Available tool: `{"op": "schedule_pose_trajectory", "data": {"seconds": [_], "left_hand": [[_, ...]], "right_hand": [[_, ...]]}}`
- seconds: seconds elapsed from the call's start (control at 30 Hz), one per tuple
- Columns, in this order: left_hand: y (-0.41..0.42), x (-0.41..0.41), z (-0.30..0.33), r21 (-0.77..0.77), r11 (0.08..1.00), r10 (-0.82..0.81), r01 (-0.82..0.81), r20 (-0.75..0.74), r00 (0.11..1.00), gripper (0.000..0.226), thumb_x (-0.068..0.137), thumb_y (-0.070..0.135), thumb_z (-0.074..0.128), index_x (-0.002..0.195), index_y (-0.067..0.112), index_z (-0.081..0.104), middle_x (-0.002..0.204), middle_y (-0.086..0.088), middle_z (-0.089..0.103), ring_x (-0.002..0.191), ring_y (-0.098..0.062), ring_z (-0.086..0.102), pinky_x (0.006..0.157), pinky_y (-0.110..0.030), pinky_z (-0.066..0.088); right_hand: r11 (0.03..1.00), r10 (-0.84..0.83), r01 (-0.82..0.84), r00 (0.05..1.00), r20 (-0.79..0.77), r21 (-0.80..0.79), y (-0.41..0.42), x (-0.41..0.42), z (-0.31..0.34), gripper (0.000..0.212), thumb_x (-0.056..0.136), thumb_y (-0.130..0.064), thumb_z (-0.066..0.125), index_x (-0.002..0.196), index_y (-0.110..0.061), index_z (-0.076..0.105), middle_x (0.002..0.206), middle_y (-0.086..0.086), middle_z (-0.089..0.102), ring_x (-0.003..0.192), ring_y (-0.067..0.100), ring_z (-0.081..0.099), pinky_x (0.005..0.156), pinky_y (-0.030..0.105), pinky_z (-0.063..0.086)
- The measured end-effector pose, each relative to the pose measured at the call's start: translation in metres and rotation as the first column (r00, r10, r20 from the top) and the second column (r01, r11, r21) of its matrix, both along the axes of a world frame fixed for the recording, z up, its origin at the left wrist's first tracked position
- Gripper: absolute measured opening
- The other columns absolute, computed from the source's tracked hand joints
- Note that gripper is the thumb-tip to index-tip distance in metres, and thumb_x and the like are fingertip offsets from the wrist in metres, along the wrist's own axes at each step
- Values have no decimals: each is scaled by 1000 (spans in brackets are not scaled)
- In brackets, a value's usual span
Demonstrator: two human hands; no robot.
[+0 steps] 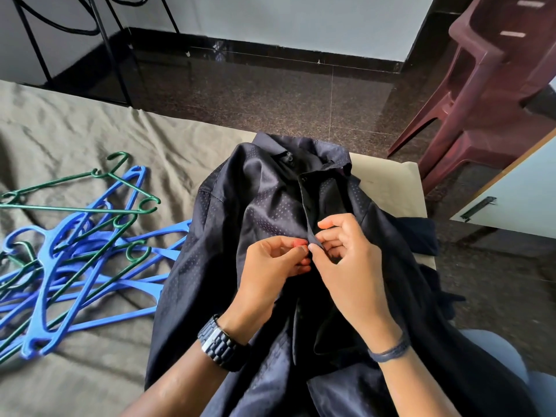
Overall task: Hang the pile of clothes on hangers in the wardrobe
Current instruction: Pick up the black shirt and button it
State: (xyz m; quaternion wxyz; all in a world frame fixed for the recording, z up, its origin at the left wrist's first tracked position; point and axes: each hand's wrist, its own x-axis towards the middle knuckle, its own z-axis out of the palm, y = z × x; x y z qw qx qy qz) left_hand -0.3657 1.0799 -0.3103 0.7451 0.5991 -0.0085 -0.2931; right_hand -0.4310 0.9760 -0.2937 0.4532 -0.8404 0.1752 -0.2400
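Risk: slick shirt (270, 206) placket slips; left hand (270, 266) and right hand (346, 260) both pinch it, misbuttoning likely, hangers (75, 251) untouched.

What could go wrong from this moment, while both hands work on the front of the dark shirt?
1. Both hands, left and right, pinch the placket of the dark shirt; the glossy cloth may slip from the fingers.
2. The blue and green hangers lie tangled on the bed sheet; pulling one might drag others along.
3. Part of the shirt hangs over the edge and may slide toward the floor.
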Motion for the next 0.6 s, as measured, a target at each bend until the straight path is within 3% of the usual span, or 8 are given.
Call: {"op": "schedule_pose_trajectory", "data": {"seconds": [0.1, 0.17, 0.3, 0.4, 0.5, 0.6], "left_hand": [[0, 0, -2, -23, 1000, 2, -3, -25, 1000, 13, 87, -4, 60, 78, 2, 68, 69, -11, 66, 63, -15, 63, 64, -23, 55], [1, 0, -4, -43, 999, -5, 3, -48, 999, 12, 88, -4, 59, 82, 0, 69, 70, -11, 66, 63, -13, 63, 63, -21, 54], [4, 1, -7, -57, 998, -11, 7, -71, 997, 11, 89, -2, 58, 87, -2, 68, 72, -12, 66, 64, -13, 63, 64, -21, 54], [6, 3, -8, -36, 999, -4, 2, -54, 999, 8, 88, -1, 61, 85, -2, 68, 70, -11, 67, 65, -15, 64, 66, -23, 55], [4, 2, -9, 14, 1000, 10, -9, -23, 1000, 7, 86, -2, 63, 83, 0, 69, 70, -12, 68, 65, -16, 64, 66, -23, 55], [1, -1, -8, 39, 999, 7, -7, 12, 1000, 6, 87, -1, 63, 85, 0, 69, 73, -14, 69, 66, -16, 66, 66, -23, 56]], "right_hand": [[982, 19, -19, 1000, -2, -185, 6, 0, -3, 27, 84, -3, 69, 103, -17, 56, 79, -9, 66, 73, 1, 63, 63, 5, 46], [978, 23, -25, 1000, -13, -208, 7, -1, -6, 25, 84, -4, 68, 103, -16, 56, 79, -8, 68, 73, 2, 63, 63, 6, 48], [989, 45, -48, 999, -24, -141, 5, -3, -8, 23, 85, -5, 68, 105, -13, 59, 80, -9, 71, 75, -3, 66, 64, 9, 52], [999, 44, -41, 996, -82, 36, 2, -4, -8, 25, 86, -3, 67, 106, -16, 62, 82, -17, 68, 78, -6, 67, 69, 7, 50], [984, 29, -8, 993, -118, 176, -1, -4, -8, 31, 84, -1, 68, 106, -21, 60, 90, -9, 69, 81, -3, 68, 69, 10, 51], [980, -40, 63, 992, -124, 189, -1, -4, -8, 27, 83, -5, 71, 102, -21, 60, 85, -7, 68, 74, -2, 67, 64, 9, 50]]}}
